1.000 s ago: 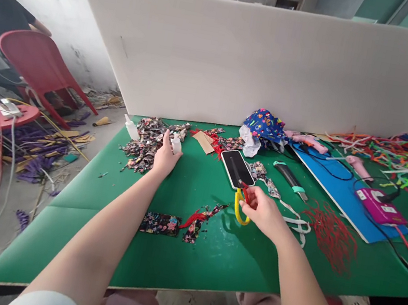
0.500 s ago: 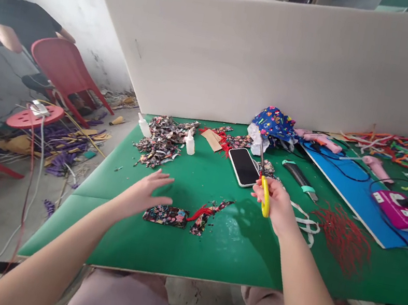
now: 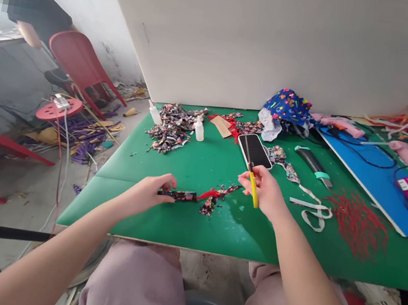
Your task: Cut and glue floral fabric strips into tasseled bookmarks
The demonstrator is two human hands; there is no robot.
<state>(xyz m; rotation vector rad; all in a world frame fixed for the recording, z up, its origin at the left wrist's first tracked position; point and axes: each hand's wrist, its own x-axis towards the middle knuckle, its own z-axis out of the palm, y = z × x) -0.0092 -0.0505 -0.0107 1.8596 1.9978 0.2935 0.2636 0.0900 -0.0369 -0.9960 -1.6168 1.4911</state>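
left hand (image 3: 156,190): thumb and fingers pinched on the left end of the strip (image 3: 182,196). strip: dark, floral, narrow, seen nearly edge-on, near the table's (image 3: 159,226) front edge. red thread (image 3: 207,194) and a cut scrap (image 3: 208,206) lie at its right end. right hand (image 3: 266,190): fingers closed around the yellow handle of the scissors (image 3: 254,190), blades pointing away, crossing the view of the phone (image 3: 254,152). around, left to right: scrap pile (image 3: 170,133), bottle (image 3: 199,129), cutter (image 3: 313,165), white band (image 3: 313,214), blue board (image 3: 369,176).

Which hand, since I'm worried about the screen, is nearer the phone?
The person's right hand, just nearside of the phone, holding scissors. The left hand is farther off, to the phone's left, gripping cloth.
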